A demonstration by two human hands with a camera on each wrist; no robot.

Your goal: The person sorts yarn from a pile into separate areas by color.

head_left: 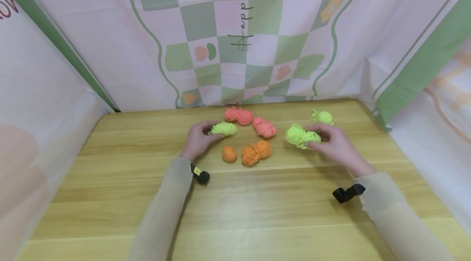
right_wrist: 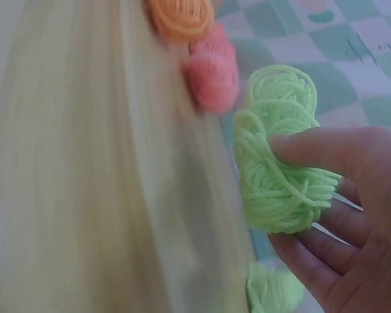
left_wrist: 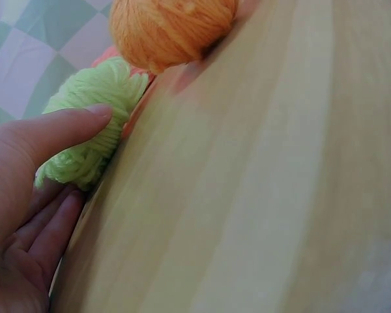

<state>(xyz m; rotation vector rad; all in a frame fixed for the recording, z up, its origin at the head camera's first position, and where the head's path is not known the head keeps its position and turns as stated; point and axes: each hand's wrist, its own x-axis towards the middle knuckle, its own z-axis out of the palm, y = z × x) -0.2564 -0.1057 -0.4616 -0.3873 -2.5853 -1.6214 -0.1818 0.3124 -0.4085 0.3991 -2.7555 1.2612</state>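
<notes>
My left hand [head_left: 198,140] pinches a small light-green yarn bundle [head_left: 223,129], thumb across its near side and the other fingers around the far side. In the left wrist view this bundle [left_wrist: 94,124] sits low, close over the wood. My right hand [head_left: 336,145] grips a larger light-green yarn skein [head_left: 302,136], narrowed at its middle. The right wrist view shows the thumb pressed on that skein [right_wrist: 280,163] and the fingers behind it, raised above the table. Behind the right hand lies another light-green yarn ball [head_left: 324,117] with a loose strand.
Two coral-pink yarn skeins [head_left: 239,116] lie at the back middle of the wooden table [head_left: 243,212]. In front of them are a small orange yarn ball [head_left: 229,154] and an orange yarn skein [head_left: 256,153]. A checkered curtain [head_left: 235,65] hangs along the table's back edge.
</notes>
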